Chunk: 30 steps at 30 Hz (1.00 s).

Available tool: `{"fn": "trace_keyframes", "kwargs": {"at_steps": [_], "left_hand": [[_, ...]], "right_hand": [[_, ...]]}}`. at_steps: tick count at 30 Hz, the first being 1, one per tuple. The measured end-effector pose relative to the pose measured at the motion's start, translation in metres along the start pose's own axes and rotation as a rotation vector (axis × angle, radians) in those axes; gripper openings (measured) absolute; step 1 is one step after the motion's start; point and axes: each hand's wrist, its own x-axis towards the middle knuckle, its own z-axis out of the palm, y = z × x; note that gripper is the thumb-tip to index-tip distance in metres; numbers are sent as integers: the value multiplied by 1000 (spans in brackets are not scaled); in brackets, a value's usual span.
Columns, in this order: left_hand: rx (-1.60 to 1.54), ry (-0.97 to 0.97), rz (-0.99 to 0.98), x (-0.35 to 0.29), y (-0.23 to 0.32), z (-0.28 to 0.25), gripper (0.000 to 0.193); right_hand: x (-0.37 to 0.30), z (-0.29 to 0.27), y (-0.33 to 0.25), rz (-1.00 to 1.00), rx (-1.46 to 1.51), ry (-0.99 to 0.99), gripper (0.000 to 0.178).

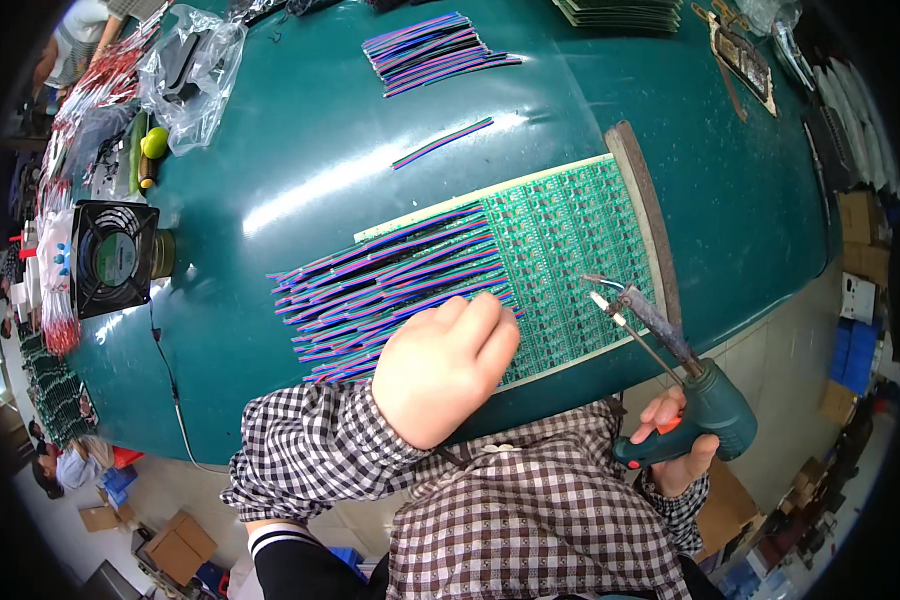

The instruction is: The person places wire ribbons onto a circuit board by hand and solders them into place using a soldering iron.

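Left hand (445, 365) over wires (390, 262) where they meet board (570, 225); grip curled nearly closed, fingertips hidden, cannot tell whether it pinches one. Right hand (685, 468): grip wrapped around handle of green soldering gun (722, 405), fingers by red trigger. Gun tip over board's right part; contact unclear. Board on desk (300, 120), near its front edge; wires fan out from board's left. Curved bar (642, 205) along board's right side. Loose wire strip (442, 144) beyond board, wire pile (430, 55) farther back. Fan (117, 258) at left.
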Motion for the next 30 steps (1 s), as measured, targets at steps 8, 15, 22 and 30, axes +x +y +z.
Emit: {"fn": "trace_keyframes", "kwargs": {"at_steps": [8,15,22,30], "left_hand": [[199,134,35,-8,13,15,37],[165,222,34,-12,11,23,37],[130,237,12,-11,10,23,36],[101,237,2,-11,11,22,35]], "right_hand": [[-14,1,-5,42,-213,-70,83],[-21,4,-6,34,-365,-23,82],[-4,27,-21,-97,-744,-50,59],[0,31,-24,-32,-796,-121,55]]}}
